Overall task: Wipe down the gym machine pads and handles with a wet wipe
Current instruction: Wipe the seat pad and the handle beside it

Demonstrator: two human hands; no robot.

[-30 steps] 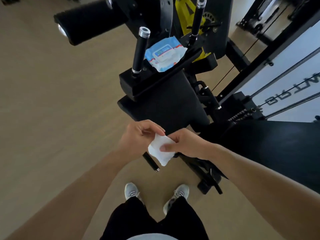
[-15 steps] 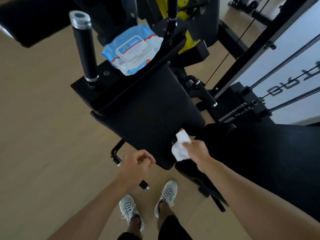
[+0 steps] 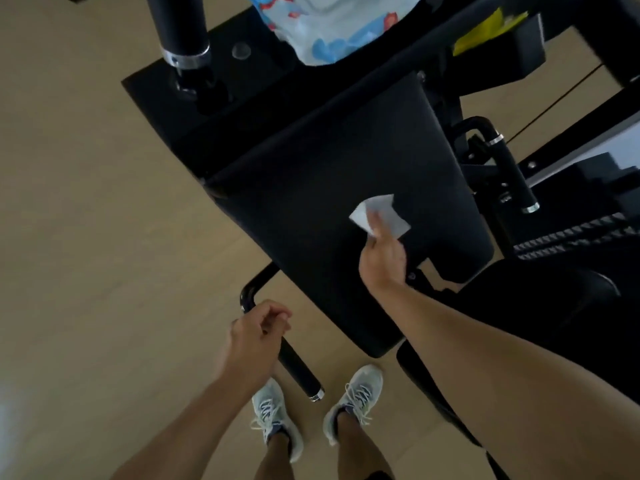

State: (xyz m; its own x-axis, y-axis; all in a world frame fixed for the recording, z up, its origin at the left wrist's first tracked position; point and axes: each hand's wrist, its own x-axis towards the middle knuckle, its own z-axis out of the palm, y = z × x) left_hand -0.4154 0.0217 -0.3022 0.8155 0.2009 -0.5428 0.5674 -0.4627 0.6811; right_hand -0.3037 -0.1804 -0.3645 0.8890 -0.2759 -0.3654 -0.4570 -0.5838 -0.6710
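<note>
Here the right hand (image 3: 382,259) reaches forward over the large black pad (image 3: 332,209) of the gym machine and presses a white wet wipe (image 3: 381,214) flat against it. The wipe lies toward the pad's right side, roughly midway between its far and near edges, and its white corners stick out beyond the fingers on both sides. The fingers are stretched over the wipe rather than curled round it; whether the thumb pinches a fold underneath cannot be told.

The left hand (image 3: 256,336) is down near the pad's near left corner, with its fingers curled round a black handle (image 3: 294,363) that bends out from under the pad and slopes toward the person. The handle's free end, capped with a silver ring, shows just beyond the hand, above the shoes (image 3: 353,400).

At the pad's far edge a black plate carries an upright black post (image 3: 181,29) with a silver collar at its foot. Just to the right of the post, on the same far part of the machine, rests a blue-and-white packet of wipes (image 3: 329,26), cut off by the top of the view and somewhat blurred. Another black handle with silver rings (image 3: 509,168) stands off the pad's right edge. Under everything lies a pale wooden floor (image 3: 86,237), and the person's two light shoes stand on it close to the pad's near edge.
</note>
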